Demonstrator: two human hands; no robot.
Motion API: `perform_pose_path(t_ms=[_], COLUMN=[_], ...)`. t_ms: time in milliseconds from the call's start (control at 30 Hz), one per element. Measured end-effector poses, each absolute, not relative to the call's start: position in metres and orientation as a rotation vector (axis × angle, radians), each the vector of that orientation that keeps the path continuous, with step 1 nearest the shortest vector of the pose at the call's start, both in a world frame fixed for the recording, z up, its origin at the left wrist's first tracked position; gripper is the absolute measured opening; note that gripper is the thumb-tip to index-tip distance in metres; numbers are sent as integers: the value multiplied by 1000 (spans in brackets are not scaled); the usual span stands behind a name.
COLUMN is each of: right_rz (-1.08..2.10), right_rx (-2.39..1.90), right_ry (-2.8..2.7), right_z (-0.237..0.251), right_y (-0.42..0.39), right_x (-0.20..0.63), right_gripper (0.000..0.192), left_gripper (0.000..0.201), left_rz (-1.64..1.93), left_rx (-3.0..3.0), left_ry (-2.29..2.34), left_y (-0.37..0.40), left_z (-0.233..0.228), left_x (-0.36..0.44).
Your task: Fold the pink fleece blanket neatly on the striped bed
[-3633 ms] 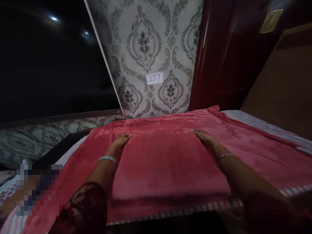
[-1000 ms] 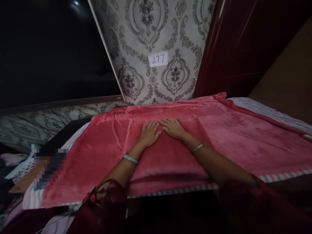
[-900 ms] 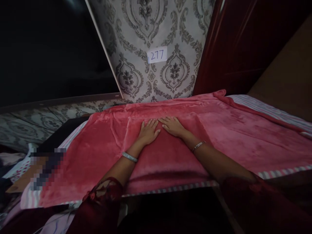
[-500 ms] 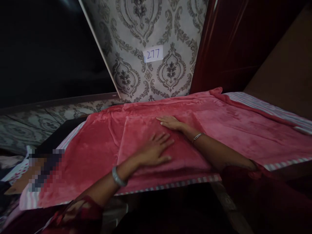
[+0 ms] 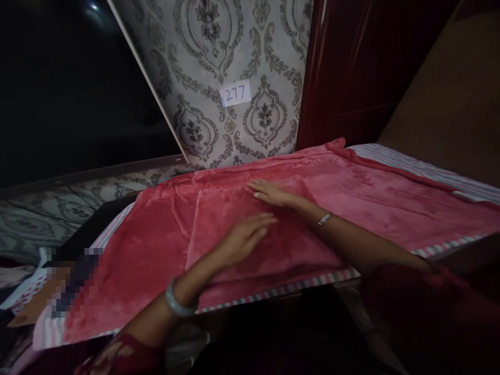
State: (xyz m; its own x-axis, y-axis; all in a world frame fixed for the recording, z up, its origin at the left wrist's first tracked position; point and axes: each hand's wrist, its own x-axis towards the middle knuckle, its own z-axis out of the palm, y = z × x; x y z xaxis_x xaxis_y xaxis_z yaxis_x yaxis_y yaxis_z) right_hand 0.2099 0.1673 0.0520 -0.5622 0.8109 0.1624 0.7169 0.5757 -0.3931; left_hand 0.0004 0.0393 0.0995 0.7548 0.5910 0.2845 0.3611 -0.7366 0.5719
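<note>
Under both your palms, the pink blanket [image 5: 383, 203] is spread over the striped bed [image 5: 422, 167] with a folded panel [image 5: 250, 229] already squared on top. Your right hand [image 5: 273, 194] lies flat near its far edge, your left hand [image 5: 244, 237] open just nearer you, neither gripping. Looks like only smoothing and further folds remain.

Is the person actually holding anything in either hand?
No. The right hand lies flat on the folded pink blanket, the left hand open over its middle; neither grips.
</note>
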Motion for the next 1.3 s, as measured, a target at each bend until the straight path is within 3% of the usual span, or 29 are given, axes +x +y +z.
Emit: perform_pose_path(t_ms=[100,300,467,667,800,1000,1133,1300], right_rz=[315,407,493,626,640,295,172,143], right_rx=[-1175,-1190,-1059,-936,-996,-1072,-1277,-1412], right_ry=[-2507,-2660,-2663,-2631,-2464,-2324,-2388,-2477], right_z=[55,46,33,44,65,67,51,23], right_y=[138,69,5,-70,-62,7,29,7], right_x=[224,231,235,254,261,267,265,270], right_gripper=[56,57,61,65,50,40,42,62], left_gripper=[49,53,54,55,57,51,50,55], left_rz=[725,175,63,63,46,140,92,-1], left_rx=[2446,2559,2789,2790,2795,2751,2812,2826], left_ry=[799,903,973,943,963,881,716,792], left_y=[92,171,178,179,180,178,189,204], left_z=[110,84,47,41,43,75,78,48], left_x=[20,65,70,66,67,91,125,147])
